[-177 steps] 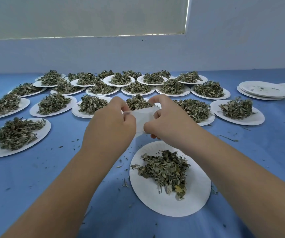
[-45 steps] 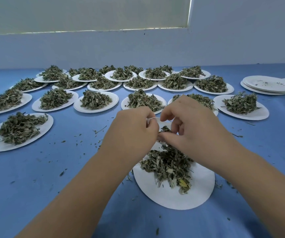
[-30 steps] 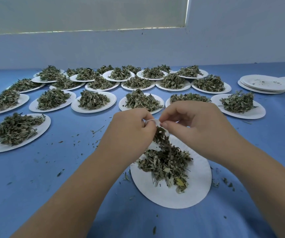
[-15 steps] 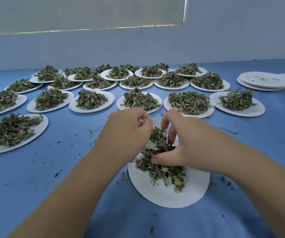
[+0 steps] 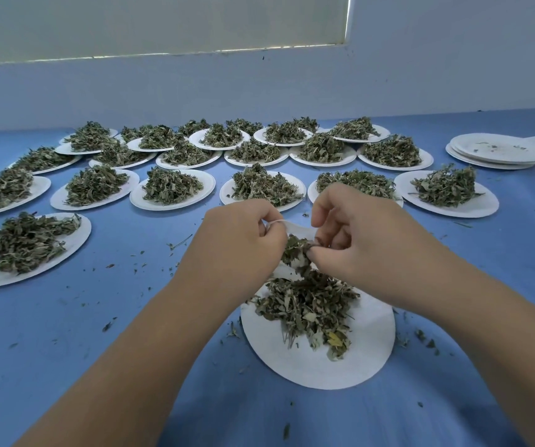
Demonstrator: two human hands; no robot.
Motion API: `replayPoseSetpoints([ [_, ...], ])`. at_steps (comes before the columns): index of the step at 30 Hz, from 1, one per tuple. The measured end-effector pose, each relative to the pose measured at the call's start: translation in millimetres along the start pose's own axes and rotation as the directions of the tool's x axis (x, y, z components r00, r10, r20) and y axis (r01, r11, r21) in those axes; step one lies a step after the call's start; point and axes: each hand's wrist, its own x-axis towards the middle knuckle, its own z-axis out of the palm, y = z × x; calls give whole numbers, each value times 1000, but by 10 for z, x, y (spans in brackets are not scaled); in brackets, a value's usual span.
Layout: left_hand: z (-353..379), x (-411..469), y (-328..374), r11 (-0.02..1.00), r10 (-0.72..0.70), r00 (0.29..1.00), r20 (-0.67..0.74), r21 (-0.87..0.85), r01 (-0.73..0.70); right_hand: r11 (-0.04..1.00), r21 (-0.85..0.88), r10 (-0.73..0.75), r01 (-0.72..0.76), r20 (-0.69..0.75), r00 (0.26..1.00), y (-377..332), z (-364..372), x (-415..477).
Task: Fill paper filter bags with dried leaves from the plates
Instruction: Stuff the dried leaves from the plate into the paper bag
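The left hand (image 5: 237, 243) is pinching the rim of the filter bag (image 5: 295, 228) btwn thumb & fingertips, other fingers curled in. It's holding the mouth up & open, prob. so leaves can go in w/o a second grip. The right hand (image 5: 366, 243) is pinching a tuft of dried leaves (image 5: 296, 251) w/ thumb & fingers, right at the bag's mouth, so I'm reading this as the stuffing step. The bag is mostly hidden by the hands, so fill level: can't tell.

Both hands are working directly over the near plate (image 5: 356, 353), likely so anything dropping is landing back on its pile (image 5: 308, 304) & not on the blue table (image 5: 98, 317). Some is escaping anyway: crumbs (image 5: 175, 245) are lying scattered around the plate & off to the left. The pile is sitting on the plate's far half, just under the hands, keeping the reach short.

Further out, full plates (image 5: 169, 188) are lying in rows across the far side, each w/ its own heap, packed close, some rims overlapping. Prob. one portion per bag, waiting. Far right, a stack of empty plates (image 5: 498, 151) is sitting apart from the full ones, only flecks on top; I'm taking those as finished portions. By that count most of the job is lying ahead.
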Motion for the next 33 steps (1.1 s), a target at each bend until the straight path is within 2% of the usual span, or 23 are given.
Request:
replayPoseSetpoints([
  [4,6,-1,7,1000,0,1000,-1,-7,0,998,17,-63,64,-75,995,-13,74,7],
  [10,4,-1,13,1000,2,1000,2,-28,-2,978,-154,-158,138,-122,980,-14,196,40],
  [14,2,-1,21,998,-12,1000,12,-54,13,967,-186,-204,172,-167,964,-9,236,56],
  [18,-2,9,20,998,-29,1000,12,-54,30,957,-179,-249,228,-104,963,30,216,70],
  [23,-43,36,5,997,-51,998,-29,-62,50,951,-72,-308,301,-117,944,97,43,49],
  [27,-72,49,3,995,-69,996,-50,-79,65,929,-171,-332,328,7,943,120,-23,35],
  [33,-61,35,16,996,-49,997,-57,-72,45,919,-235,-321,317,20,947,108,26,57],
])
